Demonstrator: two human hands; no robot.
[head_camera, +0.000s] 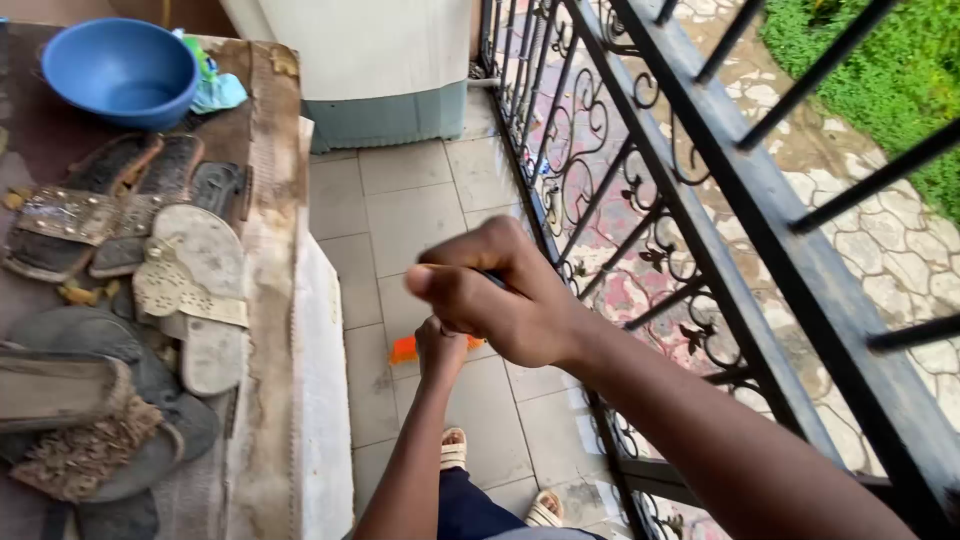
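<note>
Balcony, looking down.

- I am gripping a thin dark handle (492, 279) with both hands. My right hand (500, 300) is closing in a fist round its top end, thumb lying across. My left hand (440, 352) is clenching lower down, just under the right, presumably on the same handle, though the shaft itself is hidden there.
- The handle is running down from my fists toward the floor (410, 220). An orange end (404, 350) is showing just left of my left hand, low over the tiles. I cannot tell whether it is touching them.
- Progress, as I judge it: the tool is in hand and standing over the middle of the floor. The tiles ahead are looking bare and evenly pale, with no pile, puddle or streak that I can make out, so I cannot tell how much is done and how much is left.

Count:
- Handles: one. Orange ends: one.
- Hands on it: two.
- My feet in pale sandals (453, 448): two, below the hands.
- Blue bowl (120, 70): one, on the far corner of the worn table (272, 250).
- Loose footwear (190, 270) on that table: at least seven pieces, overlapping, so the exact number is unclear.
- Iron railing (700, 200): one, along my right.
- White tub (380, 60): one, at the far end.
</note>
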